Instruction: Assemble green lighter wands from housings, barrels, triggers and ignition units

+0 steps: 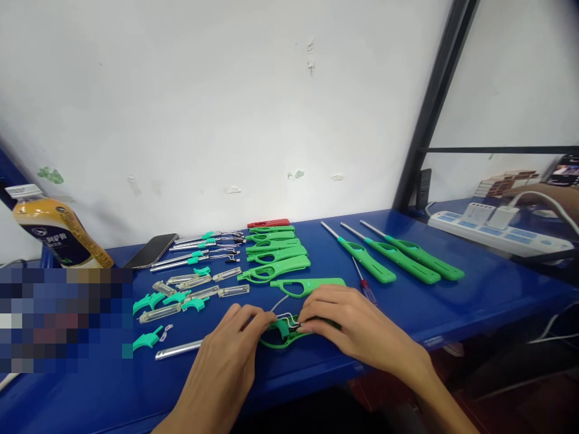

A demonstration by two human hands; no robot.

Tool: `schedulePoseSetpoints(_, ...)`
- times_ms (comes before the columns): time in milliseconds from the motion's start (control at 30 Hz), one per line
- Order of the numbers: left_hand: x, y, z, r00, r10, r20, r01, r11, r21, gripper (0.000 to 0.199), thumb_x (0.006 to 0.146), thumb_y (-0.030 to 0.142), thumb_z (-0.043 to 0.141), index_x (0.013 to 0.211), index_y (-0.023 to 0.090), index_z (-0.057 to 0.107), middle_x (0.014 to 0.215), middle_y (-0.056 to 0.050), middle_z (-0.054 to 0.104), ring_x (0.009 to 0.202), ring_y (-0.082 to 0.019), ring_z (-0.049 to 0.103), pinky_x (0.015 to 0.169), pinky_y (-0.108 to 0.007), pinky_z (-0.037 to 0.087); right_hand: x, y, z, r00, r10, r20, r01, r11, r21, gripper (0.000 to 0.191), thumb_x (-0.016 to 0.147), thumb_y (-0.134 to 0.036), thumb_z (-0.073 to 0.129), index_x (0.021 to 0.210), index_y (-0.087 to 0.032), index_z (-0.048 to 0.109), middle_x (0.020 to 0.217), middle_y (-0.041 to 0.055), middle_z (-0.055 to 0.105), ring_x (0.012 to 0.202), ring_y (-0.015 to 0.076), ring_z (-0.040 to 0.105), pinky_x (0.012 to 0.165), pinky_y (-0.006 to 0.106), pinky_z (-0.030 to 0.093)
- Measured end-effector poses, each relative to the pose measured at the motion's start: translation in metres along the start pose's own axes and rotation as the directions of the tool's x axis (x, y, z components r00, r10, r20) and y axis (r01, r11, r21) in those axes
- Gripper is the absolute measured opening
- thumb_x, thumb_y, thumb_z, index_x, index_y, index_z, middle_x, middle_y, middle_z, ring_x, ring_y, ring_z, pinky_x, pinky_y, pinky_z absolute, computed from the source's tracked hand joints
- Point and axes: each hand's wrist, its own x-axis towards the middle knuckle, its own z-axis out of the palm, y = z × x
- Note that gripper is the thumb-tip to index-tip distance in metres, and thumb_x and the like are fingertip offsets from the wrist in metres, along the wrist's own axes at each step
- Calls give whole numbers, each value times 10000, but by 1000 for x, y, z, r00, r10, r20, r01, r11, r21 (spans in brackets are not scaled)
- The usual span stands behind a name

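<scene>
An opened green stick lighter (279, 345) lies near the table's front edge, with a teal trigger (283, 328) and thin wires (289, 316) showing inside. My left hand (230, 352) grips its front end, where the silver tube (178, 349) emerges to the left. With thumb and fingers closed, my right hand (353, 316) pinches at the wires in the handle; the fingertips partly hide the inside. Just behind lies a green handle shell (312, 284). Loose teal triggers (147, 340) and transparent fuel tanks (160, 313) are scattered left of my hands.
Several handle shells (284, 265) and wired metal tubes (174, 263) lie farther back. Closed green lighters (375, 265) and a screwdriver (367, 290) rest at right. A bottle (58, 232) and phone (154, 250) stand left; a power strip (506, 235) lies far right.
</scene>
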Motion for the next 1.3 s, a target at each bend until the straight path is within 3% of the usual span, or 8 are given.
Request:
schedulePoseSetpoints(767,0,2,0,1000,-26,16,26,1000,10,505,920,-69,367,1121,271,682,1008,9,772,799,-212,676,652,-292,573,0,2,1,1000,-7,7,7,1000,-16,150,1087,-297,645,1041,-216,763,1023,3,789,946,193,708,879,310,491)
schedulePoseSetpoints(1300,3,5,-1,1000,-14,-8,14,999,33,492,921,-42,370,1117,261,704,979,-13,762,792,-199,748,644,-280,627,0,-1,-1,999,39,14,-39,999,10,137,1095,-289,635,1036,-221,738,1008,-3,777,928,183,696,860,297,480)
